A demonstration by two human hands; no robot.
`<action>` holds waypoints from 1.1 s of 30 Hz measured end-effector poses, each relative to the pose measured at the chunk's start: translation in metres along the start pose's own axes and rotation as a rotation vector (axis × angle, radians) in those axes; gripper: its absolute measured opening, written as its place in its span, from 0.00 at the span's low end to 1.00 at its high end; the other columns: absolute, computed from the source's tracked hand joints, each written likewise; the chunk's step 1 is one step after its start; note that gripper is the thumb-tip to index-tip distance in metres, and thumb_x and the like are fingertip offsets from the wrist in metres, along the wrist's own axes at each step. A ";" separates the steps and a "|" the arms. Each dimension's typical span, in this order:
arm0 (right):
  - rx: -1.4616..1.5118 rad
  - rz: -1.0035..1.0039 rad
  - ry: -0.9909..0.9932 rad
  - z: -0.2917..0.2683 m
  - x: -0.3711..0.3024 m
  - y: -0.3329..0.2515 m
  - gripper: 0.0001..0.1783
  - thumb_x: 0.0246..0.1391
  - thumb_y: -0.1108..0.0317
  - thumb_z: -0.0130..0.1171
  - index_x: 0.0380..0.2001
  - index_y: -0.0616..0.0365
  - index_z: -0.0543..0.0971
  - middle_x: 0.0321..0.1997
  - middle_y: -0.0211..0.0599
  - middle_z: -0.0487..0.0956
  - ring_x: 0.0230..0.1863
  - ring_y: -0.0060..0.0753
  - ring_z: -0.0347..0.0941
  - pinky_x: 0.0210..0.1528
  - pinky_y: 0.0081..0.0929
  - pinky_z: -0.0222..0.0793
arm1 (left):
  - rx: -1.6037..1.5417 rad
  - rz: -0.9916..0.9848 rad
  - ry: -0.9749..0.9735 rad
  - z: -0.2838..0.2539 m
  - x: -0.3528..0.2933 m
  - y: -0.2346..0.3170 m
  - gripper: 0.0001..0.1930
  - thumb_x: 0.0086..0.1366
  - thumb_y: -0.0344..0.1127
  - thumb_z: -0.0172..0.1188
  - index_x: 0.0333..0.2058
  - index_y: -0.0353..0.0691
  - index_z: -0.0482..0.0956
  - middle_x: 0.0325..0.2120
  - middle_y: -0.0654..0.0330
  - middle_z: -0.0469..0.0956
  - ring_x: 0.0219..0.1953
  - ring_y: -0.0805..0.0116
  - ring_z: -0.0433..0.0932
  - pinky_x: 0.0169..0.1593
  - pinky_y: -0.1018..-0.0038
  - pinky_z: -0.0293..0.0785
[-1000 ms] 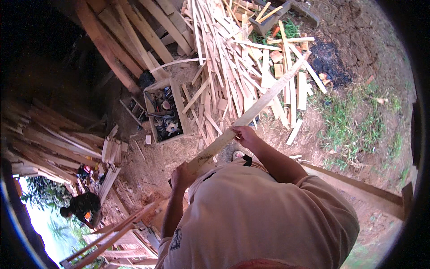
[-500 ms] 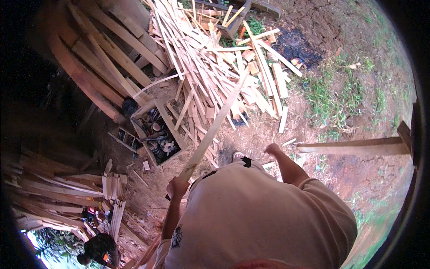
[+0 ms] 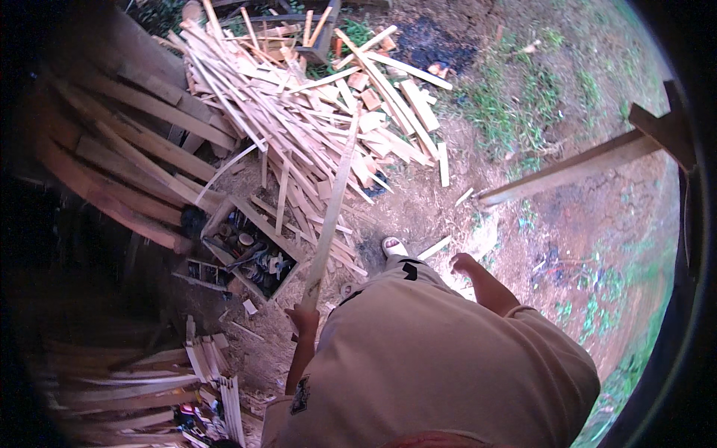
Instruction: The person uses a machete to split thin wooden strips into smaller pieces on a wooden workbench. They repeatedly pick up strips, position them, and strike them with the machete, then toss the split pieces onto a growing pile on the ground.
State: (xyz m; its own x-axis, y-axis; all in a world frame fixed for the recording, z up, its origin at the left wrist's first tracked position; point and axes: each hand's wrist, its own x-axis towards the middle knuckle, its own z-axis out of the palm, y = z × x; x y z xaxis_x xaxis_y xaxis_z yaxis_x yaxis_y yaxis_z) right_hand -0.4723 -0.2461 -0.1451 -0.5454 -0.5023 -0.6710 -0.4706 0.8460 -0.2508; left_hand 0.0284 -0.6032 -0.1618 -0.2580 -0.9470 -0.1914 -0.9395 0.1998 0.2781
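My left hand (image 3: 303, 321) is closed round the near end of a long, narrow wooden board (image 3: 333, 205). The board slants up and away from me, its far end overlapping a heap of wood offcuts (image 3: 276, 127) in the view. Out to my right side, my right hand (image 3: 464, 264) hangs free with loosely bent fingers and nothing in it. Below it lies bare, sunlit ground. A sandalled foot (image 3: 394, 246) shows just past my clothing, near a short wood strip (image 3: 434, 248).
A wooden box (image 3: 287, 246) of tools and dark odds and ends sits left of the board. Thick planks (image 3: 149, 153) lean at the far left, with stacked timber (image 3: 127, 396) nearer. At right a long beam (image 3: 567, 169) juts over the ground. Grass (image 3: 523, 112) grows beyond.
The whole view has shifted, so the heap now appears farther left. The board stands steeper in the view, still in my left hand. A person at the lower left has mostly left the picture.
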 end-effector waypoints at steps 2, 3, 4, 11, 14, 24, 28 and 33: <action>0.118 0.099 -0.165 0.002 -0.008 -0.019 0.26 0.43 0.57 0.76 0.45 0.55 0.84 0.43 0.42 0.84 0.34 0.44 0.82 0.34 0.38 0.81 | 0.047 0.007 -0.001 -0.013 -0.002 0.004 0.30 0.40 0.42 0.70 0.41 0.28 0.75 0.40 0.38 0.75 0.43 0.40 0.77 0.51 0.52 0.75; 0.176 0.148 -0.248 0.005 -0.015 -0.025 0.26 0.43 0.56 0.76 0.46 0.53 0.84 0.43 0.42 0.84 0.34 0.45 0.82 0.35 0.38 0.82 | 0.056 0.008 -0.040 -0.024 -0.002 0.009 0.30 0.40 0.43 0.70 0.40 0.28 0.75 0.39 0.38 0.76 0.42 0.40 0.77 0.50 0.52 0.75; 0.230 0.171 -0.235 0.009 -0.018 -0.031 0.22 0.46 0.55 0.74 0.44 0.52 0.85 0.41 0.41 0.85 0.33 0.44 0.82 0.33 0.38 0.82 | 0.062 0.002 -0.072 -0.030 -0.002 0.010 0.29 0.40 0.43 0.70 0.39 0.28 0.76 0.39 0.38 0.76 0.42 0.40 0.78 0.49 0.52 0.76; 0.347 0.189 -0.262 0.043 -0.034 -0.016 0.17 0.49 0.56 0.73 0.41 0.51 0.85 0.32 0.40 0.84 0.29 0.38 0.82 0.28 0.38 0.81 | -0.041 -0.025 -0.269 -0.028 0.003 -0.002 0.31 0.40 0.52 0.72 0.35 0.29 0.79 0.38 0.37 0.78 0.40 0.39 0.80 0.45 0.51 0.77; 0.091 0.021 -0.300 0.037 -0.030 -0.013 0.12 0.51 0.60 0.72 0.37 0.52 0.87 0.34 0.36 0.85 0.36 0.36 0.83 0.33 0.38 0.82 | 0.002 -0.045 -0.282 -0.033 0.004 0.002 0.34 0.39 0.54 0.72 0.36 0.27 0.80 0.38 0.35 0.78 0.41 0.39 0.80 0.45 0.51 0.78; -0.281 -0.129 -0.276 -0.013 0.009 -0.063 0.10 0.48 0.58 0.70 0.30 0.51 0.89 0.32 0.39 0.86 0.33 0.33 0.82 0.43 0.33 0.79 | -0.016 -0.115 -0.340 -0.027 -0.011 0.015 0.34 0.40 0.54 0.71 0.37 0.26 0.81 0.38 0.34 0.79 0.42 0.38 0.80 0.48 0.51 0.77; 0.147 -0.066 0.066 -0.003 0.033 -0.044 0.13 0.39 0.60 0.76 0.30 0.51 0.88 0.26 0.39 0.84 0.31 0.36 0.81 0.41 0.36 0.78 | -0.004 -0.133 -0.385 -0.017 -0.013 0.015 0.35 0.39 0.56 0.72 0.37 0.26 0.81 0.39 0.34 0.79 0.43 0.39 0.79 0.49 0.52 0.77; 0.116 0.066 -0.286 -0.039 0.038 -0.061 0.10 0.43 0.58 0.75 0.26 0.51 0.89 0.25 0.36 0.83 0.27 0.29 0.78 0.32 0.33 0.77 | 0.072 -0.132 -0.353 -0.005 -0.014 0.016 0.38 0.39 0.58 0.75 0.38 0.26 0.81 0.41 0.35 0.78 0.45 0.40 0.79 0.49 0.53 0.77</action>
State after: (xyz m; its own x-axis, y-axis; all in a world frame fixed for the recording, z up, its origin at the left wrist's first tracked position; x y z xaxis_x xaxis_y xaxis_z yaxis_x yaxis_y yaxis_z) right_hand -0.4920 -0.3239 -0.1281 -0.3469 -0.3887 -0.8536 -0.3493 0.8982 -0.2670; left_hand 0.0182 -0.5881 -0.1503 -0.1835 -0.8233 -0.5371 -0.9801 0.1109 0.1647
